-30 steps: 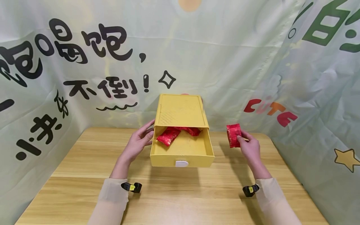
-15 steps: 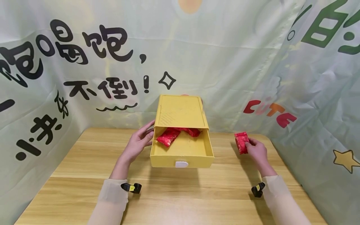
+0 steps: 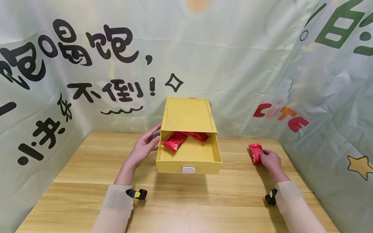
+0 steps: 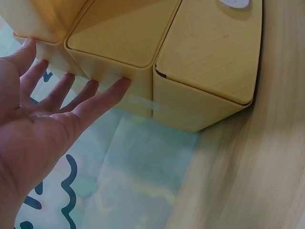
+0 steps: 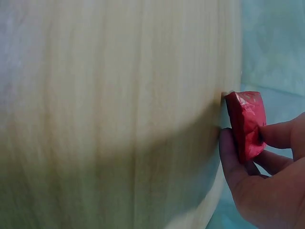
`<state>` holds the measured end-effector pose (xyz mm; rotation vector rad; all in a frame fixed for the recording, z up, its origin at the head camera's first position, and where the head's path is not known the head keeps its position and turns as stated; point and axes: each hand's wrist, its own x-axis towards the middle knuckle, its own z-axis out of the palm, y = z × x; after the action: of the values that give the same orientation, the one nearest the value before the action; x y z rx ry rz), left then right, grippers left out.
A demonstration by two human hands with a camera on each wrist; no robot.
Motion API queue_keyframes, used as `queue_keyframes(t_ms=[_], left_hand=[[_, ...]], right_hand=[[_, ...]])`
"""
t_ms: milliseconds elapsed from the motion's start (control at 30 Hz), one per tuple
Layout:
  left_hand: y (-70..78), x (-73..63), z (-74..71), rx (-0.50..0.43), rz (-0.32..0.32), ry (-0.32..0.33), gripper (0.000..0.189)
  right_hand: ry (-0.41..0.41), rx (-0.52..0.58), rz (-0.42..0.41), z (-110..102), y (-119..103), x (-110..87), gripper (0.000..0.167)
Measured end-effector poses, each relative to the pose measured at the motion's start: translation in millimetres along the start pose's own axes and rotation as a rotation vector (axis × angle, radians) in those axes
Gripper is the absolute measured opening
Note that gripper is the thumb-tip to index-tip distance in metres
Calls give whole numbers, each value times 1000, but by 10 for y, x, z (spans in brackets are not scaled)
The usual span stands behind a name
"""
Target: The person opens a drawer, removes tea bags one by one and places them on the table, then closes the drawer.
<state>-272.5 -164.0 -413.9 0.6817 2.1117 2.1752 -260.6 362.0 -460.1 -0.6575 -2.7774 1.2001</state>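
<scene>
In the head view a yellow drawer unit (image 3: 187, 113) stands at the back of the table, its top drawer (image 3: 201, 155) pulled out. Red foil packets (image 3: 175, 141) lie toward the back of that drawer, partly hidden under the unit's top. My left hand (image 3: 143, 146) rests against the unit's left side; the left wrist view shows its fingers (image 4: 102, 98) extended, tips at the yellow wall. To the right, my right hand (image 3: 271, 161) pinches a small red packet (image 3: 255, 153) between thumb and fingers, close over the tabletop. The right wrist view shows that packet (image 5: 247, 121) near the table's edge.
The wooden table (image 3: 186, 200) runs under both arms. A printed cloth (image 3: 233, 64) hangs behind and along both sides. Lower closed drawers (image 4: 209, 47) of the unit show in the left wrist view. The open drawer's front juts out with a white handle (image 3: 188, 170).
My right hand has moved right and down toward the tabletop with the red packet. The left hand, the drawer and the packets in it have stayed put.
</scene>
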Motion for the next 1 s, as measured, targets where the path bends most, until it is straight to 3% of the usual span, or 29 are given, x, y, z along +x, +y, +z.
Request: queue_keyframes(t_ms=[433,733,867,1000], left_hand=[[2,0,2,10,7,0,56],[7,6,0,2,3,-1,56],[9,6,4,0,3,-3,56],[7,5,4,-3,4,-5,56]], right_hand=[[32,-87,14,-12,63,20,52],[37,-75,19,-3,64,16,59],[80,-38,9,-2,51,-7,63],[153,-17,-63,5,7,-41,64]])
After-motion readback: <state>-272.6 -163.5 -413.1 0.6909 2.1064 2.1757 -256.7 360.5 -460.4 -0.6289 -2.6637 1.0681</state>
